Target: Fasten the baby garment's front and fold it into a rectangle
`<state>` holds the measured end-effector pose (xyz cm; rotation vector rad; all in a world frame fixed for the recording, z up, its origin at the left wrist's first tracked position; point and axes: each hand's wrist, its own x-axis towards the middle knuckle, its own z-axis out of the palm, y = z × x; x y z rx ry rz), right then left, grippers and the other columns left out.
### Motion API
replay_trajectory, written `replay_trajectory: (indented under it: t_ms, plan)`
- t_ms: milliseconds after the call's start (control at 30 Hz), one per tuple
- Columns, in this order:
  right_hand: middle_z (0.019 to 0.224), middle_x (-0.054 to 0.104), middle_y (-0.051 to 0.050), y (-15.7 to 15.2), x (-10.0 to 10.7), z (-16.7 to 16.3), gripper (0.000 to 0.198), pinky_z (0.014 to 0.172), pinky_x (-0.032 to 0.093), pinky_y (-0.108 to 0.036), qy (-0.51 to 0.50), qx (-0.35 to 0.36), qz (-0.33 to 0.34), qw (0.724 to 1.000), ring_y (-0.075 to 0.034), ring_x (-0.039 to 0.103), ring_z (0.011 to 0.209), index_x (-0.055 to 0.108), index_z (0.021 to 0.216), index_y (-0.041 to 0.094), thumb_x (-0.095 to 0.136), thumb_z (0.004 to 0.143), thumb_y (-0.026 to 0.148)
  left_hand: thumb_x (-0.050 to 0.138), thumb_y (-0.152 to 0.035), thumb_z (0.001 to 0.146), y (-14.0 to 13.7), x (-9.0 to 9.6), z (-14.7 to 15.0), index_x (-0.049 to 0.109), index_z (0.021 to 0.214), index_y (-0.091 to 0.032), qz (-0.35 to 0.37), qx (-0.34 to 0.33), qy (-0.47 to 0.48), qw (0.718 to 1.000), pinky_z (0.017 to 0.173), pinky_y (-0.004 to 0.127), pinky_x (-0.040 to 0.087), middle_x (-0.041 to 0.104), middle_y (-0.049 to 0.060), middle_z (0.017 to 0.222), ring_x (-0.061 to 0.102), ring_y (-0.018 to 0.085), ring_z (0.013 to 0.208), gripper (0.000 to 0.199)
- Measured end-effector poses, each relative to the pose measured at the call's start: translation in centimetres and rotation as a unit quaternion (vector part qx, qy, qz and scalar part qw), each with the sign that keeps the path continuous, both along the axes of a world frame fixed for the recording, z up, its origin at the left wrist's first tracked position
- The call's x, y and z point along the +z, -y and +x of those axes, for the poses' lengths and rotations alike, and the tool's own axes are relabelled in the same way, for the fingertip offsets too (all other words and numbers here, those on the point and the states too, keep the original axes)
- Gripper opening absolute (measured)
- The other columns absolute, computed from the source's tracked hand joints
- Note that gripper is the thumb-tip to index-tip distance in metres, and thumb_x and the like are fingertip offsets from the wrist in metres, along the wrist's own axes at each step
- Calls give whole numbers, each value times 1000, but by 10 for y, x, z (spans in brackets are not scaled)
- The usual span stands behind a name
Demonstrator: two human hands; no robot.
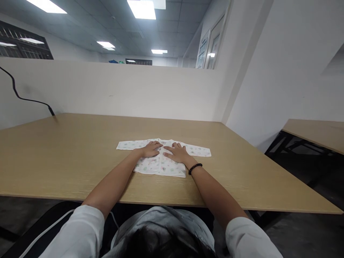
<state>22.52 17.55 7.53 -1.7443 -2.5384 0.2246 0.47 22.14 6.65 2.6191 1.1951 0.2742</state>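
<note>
A small white baby shirt (172, 169) with a pastel print lies spread on the table, its long sleeves stretched out to both sides. A seam or front opening runs down its middle. My left hand (151, 149) rests on the upper left of the chest, fingers extended toward the centre line. Opposite it, my right hand (177, 152) lies on the upper right part with its fingers spread. Both palms face down on the cloth, and the fingertips nearly meet at the middle. Part of the chest is hidden beneath the hands.
The wooden table (80, 157) extends to both sides, with its front edge close to my body. A white partition (139, 91) rises behind it. At the back left hangs a black cable (32, 101). Another table (317, 132) stands at the right.
</note>
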Motion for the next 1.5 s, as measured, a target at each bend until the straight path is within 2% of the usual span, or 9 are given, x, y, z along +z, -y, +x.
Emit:
replay_trajectory:
  t_ms: [300, 533, 733, 1000, 1267, 1500]
  plan:
    - [150, 30, -13, 0, 3, -10, 78, 105, 15, -63, 13, -33, -24, 999, -36, 20, 139, 23, 152, 42, 19, 85, 82, 43, -32, 86, -3, 1, -2, 41, 144, -27, -37, 4, -7, 999, 113, 41, 26, 40, 6, 147, 30, 28, 138, 58]
    - [154, 25, -12, 0, 0, -11, 80, 106, 12, -63, 16, -41, -38, 998, -36, 14, 142, 20, 153, 41, 16, 84, 83, 43, -33, 85, -1, 3, -3, 40, 145, -27, -32, -4, -7, 999, 113, 41, 25, 39, 6, 149, 28, 28, 139, 60]
    - [152, 28, -13, -2, -1, -8, 81, 107, 14, -61, 10, -42, -28, 999, -36, 18, 140, 22, 153, 38, 16, 85, 82, 42, -30, 85, 0, 4, -3, 40, 146, -25, -26, -9, -12, 1000, 113, 40, 25, 40, 7, 148, 29, 28, 139, 61]
    - [151, 29, -12, -1, -1, -10, 80, 106, 13, -62, 4, -51, -25, 998, -35, 19, 139, 22, 152, 41, 16, 85, 82, 43, -31, 83, -5, 0, -4, 39, 146, -28, -31, -7, -12, 999, 113, 41, 24, 39, 6, 149, 28, 28, 139, 63]
    - [147, 35, -11, -1, -2, -8, 76, 106, 16, -59, -2, -47, -9, 999, -34, 23, 137, 30, 150, 40, 15, 87, 80, 44, -33, 84, -2, 2, -4, 35, 146, -25, -27, -15, -10, 999, 112, 43, 24, 39, 8, 150, 27, 29, 140, 63]
    - [150, 31, -10, 0, 1, -10, 75, 106, 15, -61, 13, -54, -16, 998, -35, 21, 138, 26, 151, 43, 18, 87, 80, 43, -33, 84, -4, 1, -5, 40, 144, -25, -26, -13, -12, 1000, 113, 41, 25, 39, 7, 150, 29, 28, 140, 60]
